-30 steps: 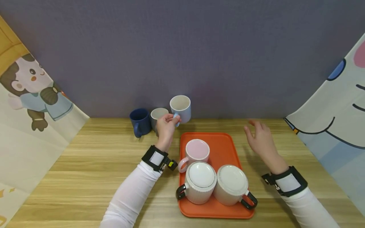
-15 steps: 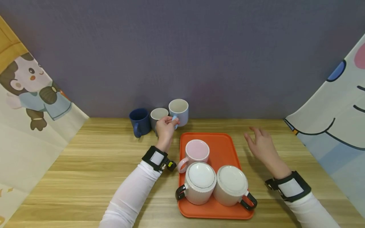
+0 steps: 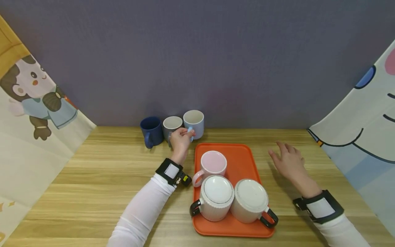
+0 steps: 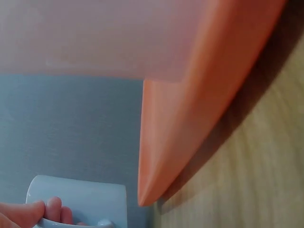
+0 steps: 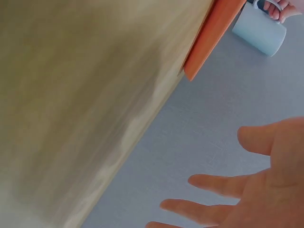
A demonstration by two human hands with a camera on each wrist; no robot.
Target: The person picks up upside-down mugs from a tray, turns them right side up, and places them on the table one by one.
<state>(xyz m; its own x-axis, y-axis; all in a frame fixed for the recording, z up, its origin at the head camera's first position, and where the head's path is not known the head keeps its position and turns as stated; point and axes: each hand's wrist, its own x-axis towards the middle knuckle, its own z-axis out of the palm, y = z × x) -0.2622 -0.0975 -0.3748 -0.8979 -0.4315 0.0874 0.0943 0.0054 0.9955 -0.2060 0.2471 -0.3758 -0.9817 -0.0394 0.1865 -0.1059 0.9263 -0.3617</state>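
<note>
My left hand (image 3: 180, 142) pinches the handle of a light blue mug (image 3: 197, 129), which is upright with its white inside showing, at the back of the table by the wall. In the left wrist view the fingers (image 4: 54, 209) are at the handle of the same mug (image 4: 95, 192). Just left of it stands a grey mug (image 3: 170, 124), partly hidden by my hand, and then a dark blue mug (image 3: 153, 132); both are upright. My right hand (image 3: 288, 161) hovers over the table right of the tray, fingers spread and holding nothing.
An orange tray (image 3: 239, 151) lies in front of the left hand. On it, upside down, are a pink mug (image 3: 213, 163) and two white mugs with black handles, one on the left (image 3: 217, 195) and one on the right (image 3: 250, 199). A grey wall (image 3: 247, 68) rises behind.
My left hand has lowered the light blue mug beside the grey one, moving it down and slightly left. My right hand has drawn back a little to the right and toward me.
</note>
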